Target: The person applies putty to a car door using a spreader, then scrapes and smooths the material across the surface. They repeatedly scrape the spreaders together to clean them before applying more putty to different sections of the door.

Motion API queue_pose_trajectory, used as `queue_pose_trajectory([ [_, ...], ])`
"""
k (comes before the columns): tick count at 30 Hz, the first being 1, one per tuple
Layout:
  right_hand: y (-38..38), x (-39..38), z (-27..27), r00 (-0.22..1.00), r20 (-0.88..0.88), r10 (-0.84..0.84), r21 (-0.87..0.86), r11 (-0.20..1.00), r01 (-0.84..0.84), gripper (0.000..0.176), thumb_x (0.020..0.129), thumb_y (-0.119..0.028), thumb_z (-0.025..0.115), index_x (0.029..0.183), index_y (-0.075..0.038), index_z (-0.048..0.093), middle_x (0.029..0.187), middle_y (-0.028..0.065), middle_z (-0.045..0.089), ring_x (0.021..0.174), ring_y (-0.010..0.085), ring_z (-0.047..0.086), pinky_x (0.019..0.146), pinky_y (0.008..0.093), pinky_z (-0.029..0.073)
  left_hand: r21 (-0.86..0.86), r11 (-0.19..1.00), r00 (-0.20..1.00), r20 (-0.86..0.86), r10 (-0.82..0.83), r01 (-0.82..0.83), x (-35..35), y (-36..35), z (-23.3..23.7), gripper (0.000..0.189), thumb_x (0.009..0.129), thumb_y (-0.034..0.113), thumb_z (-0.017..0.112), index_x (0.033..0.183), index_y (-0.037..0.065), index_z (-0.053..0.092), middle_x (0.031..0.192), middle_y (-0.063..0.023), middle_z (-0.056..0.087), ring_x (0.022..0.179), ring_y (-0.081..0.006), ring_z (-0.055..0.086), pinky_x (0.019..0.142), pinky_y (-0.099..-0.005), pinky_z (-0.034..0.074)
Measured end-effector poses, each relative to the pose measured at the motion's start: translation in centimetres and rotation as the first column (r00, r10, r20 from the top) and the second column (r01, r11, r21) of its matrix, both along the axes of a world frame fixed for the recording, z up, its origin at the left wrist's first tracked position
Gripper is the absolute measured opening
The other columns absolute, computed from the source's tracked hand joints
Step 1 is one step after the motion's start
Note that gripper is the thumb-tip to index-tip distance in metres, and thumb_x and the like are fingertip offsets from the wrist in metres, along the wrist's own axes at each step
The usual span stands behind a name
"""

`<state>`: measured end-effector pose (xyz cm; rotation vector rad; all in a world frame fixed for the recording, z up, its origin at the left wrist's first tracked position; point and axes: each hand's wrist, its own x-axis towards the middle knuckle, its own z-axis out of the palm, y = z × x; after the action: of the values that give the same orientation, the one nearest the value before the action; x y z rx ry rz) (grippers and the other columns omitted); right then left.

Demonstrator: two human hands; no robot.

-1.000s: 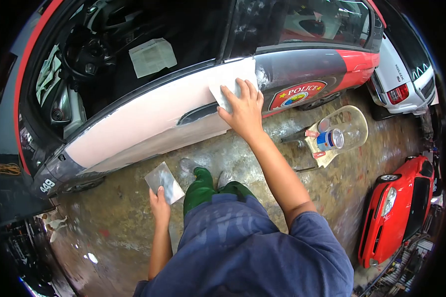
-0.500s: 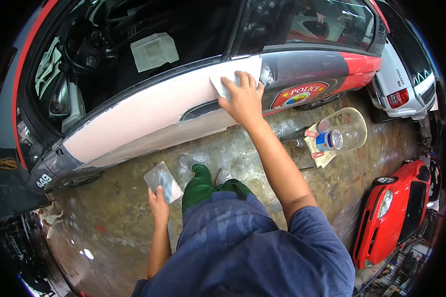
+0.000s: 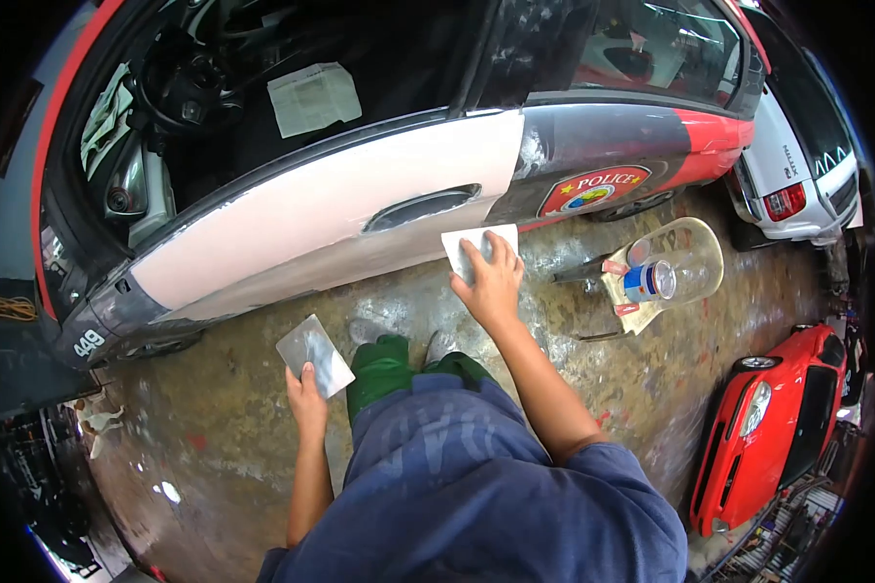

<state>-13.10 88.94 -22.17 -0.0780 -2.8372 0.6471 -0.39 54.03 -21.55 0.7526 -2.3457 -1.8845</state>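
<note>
My right hand (image 3: 493, 280) presses a flat white spreader (image 3: 476, 249) low against the car door (image 3: 292, 233), just under the door handle recess (image 3: 420, 207). The door is coated in pale filler from the front edge back to a grey bare patch. My left hand (image 3: 306, 396) hangs by my side and grips a grey metal plate (image 3: 313, 355) smeared with filler. A red POLICE badge (image 3: 593, 188) sits on the rear door to the right.
A clear plastic stool (image 3: 679, 260) with a blue and white can (image 3: 647, 282) on it stands on the concrete floor at right. A white car (image 3: 797, 165) and a red car (image 3: 773, 428) are parked further right. My green-trousered legs (image 3: 389, 364) stand close to the door.
My right hand has slid the spreader down the door, from the upper edge near the window line to below the handle. My left hand has stayed nearly still.
</note>
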Motion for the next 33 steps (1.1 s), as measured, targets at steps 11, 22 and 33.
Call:
queue_pose_trajectory([
  [11,2.3,-7.0,9.6,0.973,-0.213,0.088,0.111,0.992,-0.065,0.061,0.075,-0.034,0.078,0.134,-0.023,0.066,0.145,0.0188,0.050,0.140,0.0400,0.041,0.110,0.0659,0.032,-0.061,0.992,0.993,-0.039,-0.114,0.111,-2.8,-1.9,2.5,0.043,0.106,0.024,0.054,0.137,-0.005,0.054,0.128,-0.0165,0.065,0.116,-0.0245,0.061,0.103,-0.0359,0.044],
  [22,3.1,-12.9,11.7,0.976,-0.192,0.106,0.224,0.973,-0.062,0.055,0.079,-0.035,0.073,0.132,-0.024,0.069,0.145,0.0178,0.053,0.140,0.0385,0.044,0.111,0.0597,0.034,-0.095,0.992,0.996,-0.041,-0.083,0.079,-2.4,-2.7,2.1,0.039,0.106,0.021,0.053,0.136,-0.005,0.055,0.125,-0.0149,0.066,0.112,-0.0229,0.061,0.101,-0.0347,0.045],
  [33,3.7,-8.7,3.8,0.972,-0.198,0.125,0.162,0.982,-0.093,0.062,0.071,-0.033,0.081,0.131,-0.026,0.068,0.142,0.0148,0.051,0.138,0.0376,0.042,0.108,0.0642,0.034,-0.093,0.994,0.997,-0.046,-0.061,0.057,-1.7,-1.5,1.2,0.041,0.106,0.022,0.053,0.136,-0.006,0.054,0.125,-0.0168,0.066,0.112,-0.0244,0.062,0.100,-0.0358,0.045],
])
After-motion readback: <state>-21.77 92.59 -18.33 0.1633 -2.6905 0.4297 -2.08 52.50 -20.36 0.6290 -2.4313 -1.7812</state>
